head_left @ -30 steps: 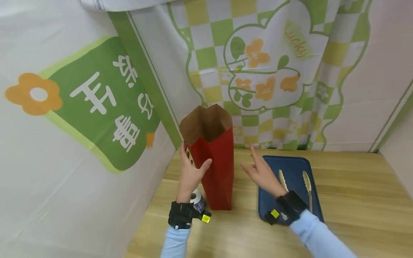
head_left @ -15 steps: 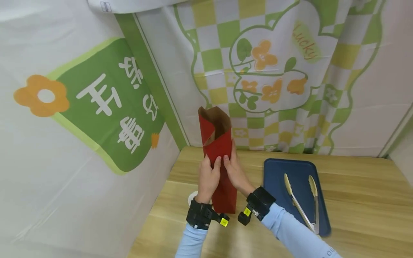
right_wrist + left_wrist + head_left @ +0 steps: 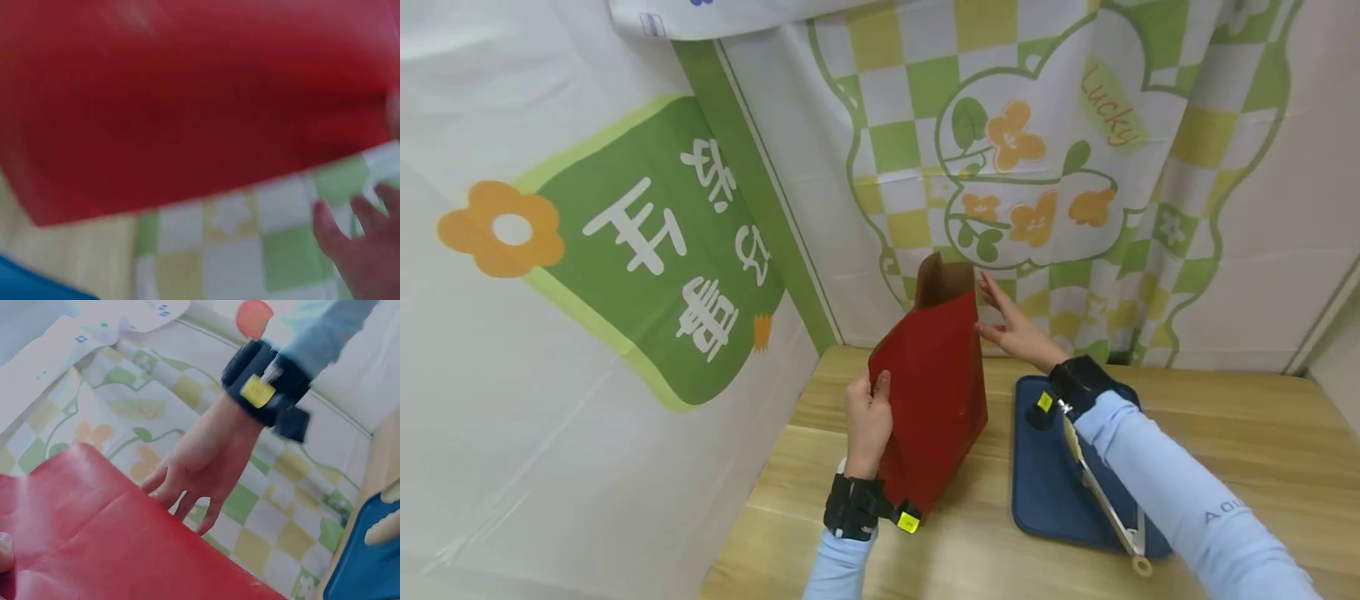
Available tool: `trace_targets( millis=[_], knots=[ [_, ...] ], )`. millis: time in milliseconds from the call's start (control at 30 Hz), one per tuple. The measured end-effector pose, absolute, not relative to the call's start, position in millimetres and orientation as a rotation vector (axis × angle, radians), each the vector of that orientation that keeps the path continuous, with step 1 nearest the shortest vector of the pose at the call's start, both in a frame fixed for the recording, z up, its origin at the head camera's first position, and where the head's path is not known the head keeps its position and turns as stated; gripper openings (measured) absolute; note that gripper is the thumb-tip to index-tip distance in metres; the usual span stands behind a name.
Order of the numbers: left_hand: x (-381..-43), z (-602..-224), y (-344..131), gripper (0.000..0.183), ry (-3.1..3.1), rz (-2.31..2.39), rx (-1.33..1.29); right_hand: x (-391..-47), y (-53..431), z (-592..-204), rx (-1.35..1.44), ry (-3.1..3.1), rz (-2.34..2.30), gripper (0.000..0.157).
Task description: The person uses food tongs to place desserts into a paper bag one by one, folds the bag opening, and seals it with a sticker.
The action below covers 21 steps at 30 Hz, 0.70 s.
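Gripping the red bag (image 3: pixel 928 392) at its left edge, the left hand (image 3: pixel 868 425) had its thumb on the face, likely to steady it. Right hand (image 3: pixel 1018 333) held nothing: fingers extended at the upper right edge, contact unclear. Bag was slanted above the wood-grain table (image 3: pixel 970 558), left of the flat blue tray (image 3: pixel 1037 500). Looked like smooth, creased paper, brown inside. Scalloped tongs (image 3: pixel 1105 500) overhung the tray's near rim.
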<state>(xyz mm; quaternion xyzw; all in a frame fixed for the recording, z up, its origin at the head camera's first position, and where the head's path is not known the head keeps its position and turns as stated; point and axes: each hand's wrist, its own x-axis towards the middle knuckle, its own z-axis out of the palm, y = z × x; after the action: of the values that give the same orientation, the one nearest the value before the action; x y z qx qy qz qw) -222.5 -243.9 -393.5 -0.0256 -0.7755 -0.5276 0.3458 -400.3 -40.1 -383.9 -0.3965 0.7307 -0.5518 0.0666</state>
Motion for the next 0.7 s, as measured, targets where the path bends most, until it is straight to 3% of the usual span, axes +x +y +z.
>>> trace_targets(
  millis=[200,433,533,633,700],
  knots=[
    [-212,-378,-238,0.020,-1.974,-1.526,-0.133,-439,-10,-360,-1.172,2.038,-1.423,0.087],
    [-225,-396,-246,0.023,-1.944,-1.695,-0.238,-446,5,-357,-1.210,1.792,-1.516,0.067],
    [-227,-396,-248,0.025,-1.925,-1.717,-0.279,-443,8,-358,-1.146,1.803,-1.543,0.070],
    [-226,-393,-249,0.024,-1.905,-1.747,-0.300,-437,8,-357,-1.136,1.867,-1.605,0.061],
    [-224,-387,-250,0.023,-1.904,-1.751,-0.303,-432,8,-355,-1.154,1.929,-1.685,0.043]
  ],
)
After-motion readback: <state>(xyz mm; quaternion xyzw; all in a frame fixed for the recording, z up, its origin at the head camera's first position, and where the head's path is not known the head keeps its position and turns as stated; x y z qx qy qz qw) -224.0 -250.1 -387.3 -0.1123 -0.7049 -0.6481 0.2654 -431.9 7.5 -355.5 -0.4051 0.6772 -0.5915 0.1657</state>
